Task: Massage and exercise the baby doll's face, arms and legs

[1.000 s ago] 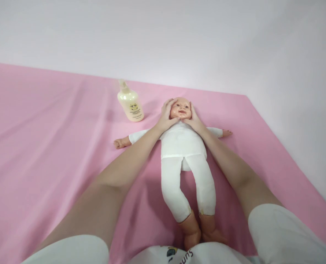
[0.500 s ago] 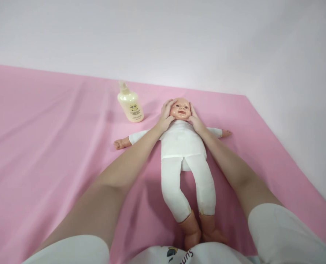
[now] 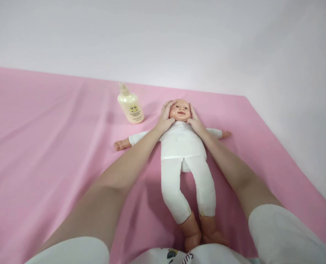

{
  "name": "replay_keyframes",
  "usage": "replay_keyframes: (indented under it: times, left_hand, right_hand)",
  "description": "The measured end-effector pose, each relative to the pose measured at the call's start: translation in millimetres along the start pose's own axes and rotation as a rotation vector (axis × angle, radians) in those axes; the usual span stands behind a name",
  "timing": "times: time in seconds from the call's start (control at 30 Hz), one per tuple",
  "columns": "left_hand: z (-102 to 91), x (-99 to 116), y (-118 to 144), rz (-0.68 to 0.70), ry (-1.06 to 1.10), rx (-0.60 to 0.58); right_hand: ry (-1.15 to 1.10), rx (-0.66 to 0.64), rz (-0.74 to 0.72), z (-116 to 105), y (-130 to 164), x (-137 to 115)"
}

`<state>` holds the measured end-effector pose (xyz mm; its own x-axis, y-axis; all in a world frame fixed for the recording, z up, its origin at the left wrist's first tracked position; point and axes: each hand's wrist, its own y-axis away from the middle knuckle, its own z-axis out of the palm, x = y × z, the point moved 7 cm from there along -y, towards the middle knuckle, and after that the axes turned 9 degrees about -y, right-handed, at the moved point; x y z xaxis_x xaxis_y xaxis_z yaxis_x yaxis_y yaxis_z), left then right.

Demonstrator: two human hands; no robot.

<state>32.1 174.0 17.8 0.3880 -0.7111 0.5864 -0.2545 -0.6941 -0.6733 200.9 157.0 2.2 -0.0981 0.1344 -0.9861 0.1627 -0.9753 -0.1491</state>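
A baby doll [image 3: 183, 141] in a white top and white trousers lies on its back, face up, with arms spread and feet toward me. My left hand [image 3: 166, 116] cups one side of the doll's head [image 3: 180, 110], fingers along the temple and thumb by the jaw. On the opposite side, my right hand [image 3: 196, 120] holds the head the same way, its fingers partly hidden. Both thumbs lie near the chin and neck.
A pale yellow pump bottle [image 3: 131, 106] with a printed label stands left of the doll's head. Beneath everything is a pink sheet [image 3: 55, 146] with folds at the left. A white surface [image 3: 163, 44] lies beyond its far and right edges.
Both thumbs have shifted slightly down along the doll's jaw. The hands stay on the head, and the doll and bottle keep their places.
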Motion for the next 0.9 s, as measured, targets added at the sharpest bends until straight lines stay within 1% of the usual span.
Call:
replay_keyframes:
  times: [0.17, 0.37, 0.53, 0.7, 0.83, 0.9]
  left_hand:
    - [1.2, 2.1, 0.9, 0.026, -0.023, 0.016]
    - [-1.5, 1.1, 0.8, 0.005, -0.026, 0.003]
    - [-4.1, 1.3, 0.6, 0.02, -0.012, -0.039]
    - [-5.7, 2.9, 1.1, 0.015, -0.009, -0.022]
    - [-2.6, 2.3, 1.3, 0.026, -0.008, -0.021]
    - [-1.5, 0.6, 1.2, 0.029, -0.011, -0.001]
  right_hand:
    - [0.018, -0.009, -0.056, -1.6, 1.0, -6.0]
    - [-0.002, -0.045, -0.047, 0.7, 1.2, -3.7]
    - [-0.014, -0.033, -0.042, 1.8, 3.1, -5.0]
    - [-0.022, -0.048, -0.038, 2.0, 3.4, -3.8]
    - [-0.023, -0.054, -0.035, 2.6, 3.5, -2.1]
    - [-0.025, -0.053, -0.041, 3.4, 3.9, -3.0]
